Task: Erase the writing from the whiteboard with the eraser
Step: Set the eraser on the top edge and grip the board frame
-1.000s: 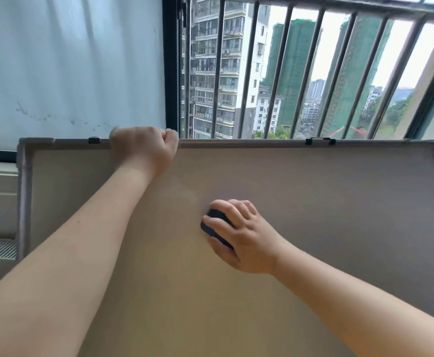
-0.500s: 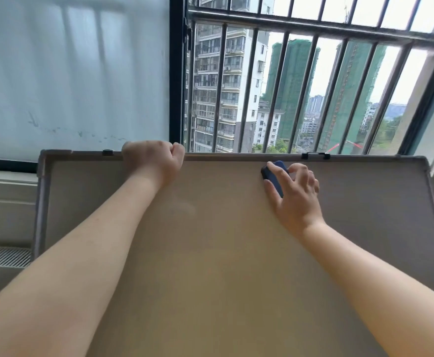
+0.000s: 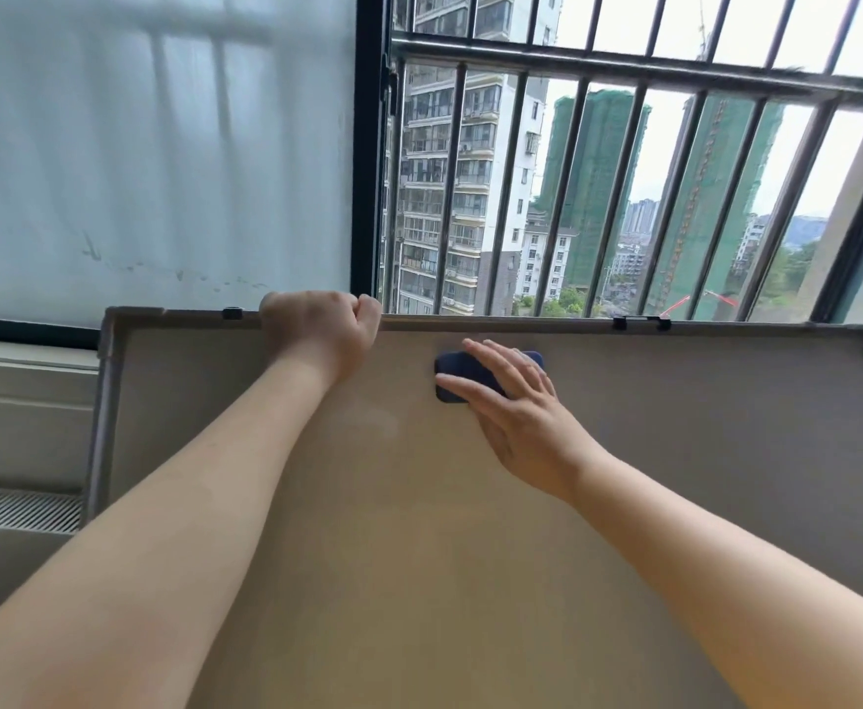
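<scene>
A large grey-framed whiteboard (image 3: 726, 452) leans against the window, and I see no writing on its surface. My left hand (image 3: 319, 330) is closed over the board's top edge, left of centre. A dark blue eraser (image 3: 452, 368) lies flat against the board just under the top edge, near the middle. My right hand (image 3: 516, 401) presses on the eraser with its fingers stretched out over it, and covers its right part.
Behind the board is a window with a frosted pane (image 3: 153, 145) on the left and metal bars (image 3: 593, 186) on the right, with tower blocks outside. Two black clips (image 3: 642, 322) sit on the board's top edge. A white sill and vent grille (image 3: 15, 509) are at the left.
My right hand swept the eraser up from mid-board to the top edge, then a little leftward, and its fingers flattened over the eraser. My left hand kept its grip.
</scene>
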A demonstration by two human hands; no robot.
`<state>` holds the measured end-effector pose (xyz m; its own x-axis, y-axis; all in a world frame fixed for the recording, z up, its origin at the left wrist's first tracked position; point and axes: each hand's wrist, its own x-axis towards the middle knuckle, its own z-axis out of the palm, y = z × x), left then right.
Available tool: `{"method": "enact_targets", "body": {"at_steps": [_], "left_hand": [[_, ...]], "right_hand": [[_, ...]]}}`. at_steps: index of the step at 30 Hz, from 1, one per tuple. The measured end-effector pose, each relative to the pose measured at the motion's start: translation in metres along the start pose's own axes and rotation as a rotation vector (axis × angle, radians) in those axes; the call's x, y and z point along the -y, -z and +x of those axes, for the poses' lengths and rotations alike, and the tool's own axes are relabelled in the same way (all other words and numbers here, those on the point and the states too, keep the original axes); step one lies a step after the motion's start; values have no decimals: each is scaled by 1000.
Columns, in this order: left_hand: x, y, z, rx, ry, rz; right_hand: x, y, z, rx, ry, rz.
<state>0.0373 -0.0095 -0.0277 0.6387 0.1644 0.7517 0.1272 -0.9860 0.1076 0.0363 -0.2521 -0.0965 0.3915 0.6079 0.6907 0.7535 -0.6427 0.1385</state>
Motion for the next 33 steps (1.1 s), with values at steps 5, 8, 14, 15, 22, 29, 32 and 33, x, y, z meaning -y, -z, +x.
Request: {"method": "enact_targets", "body": {"at_steps": [5,8,14,15,22,29,32,33], "left_hand": [[2,9,-1,106,-42,16],[7,20,11,428,-87,6],[23,39,25,775,-254,-76],[23,39,27,803,-269,-73],[14,23,39,738,-288,21],[-6,9,56,672,-341,163],[-13,4,64,663,-320,172],[-16,1,68,663,-314,175]], "right_hand": [[-15,24,26,-63,-221,-53],[-32,42,47,70,-414,-17],[-58,55,64,368,-504,153],[-62,58,66,398,-524,200],[-77,69,71,620,-517,149],[-95,54,76,545,-583,145],[-100,51,78,517,-603,167],[-105,50,78,503,-609,159]]}}
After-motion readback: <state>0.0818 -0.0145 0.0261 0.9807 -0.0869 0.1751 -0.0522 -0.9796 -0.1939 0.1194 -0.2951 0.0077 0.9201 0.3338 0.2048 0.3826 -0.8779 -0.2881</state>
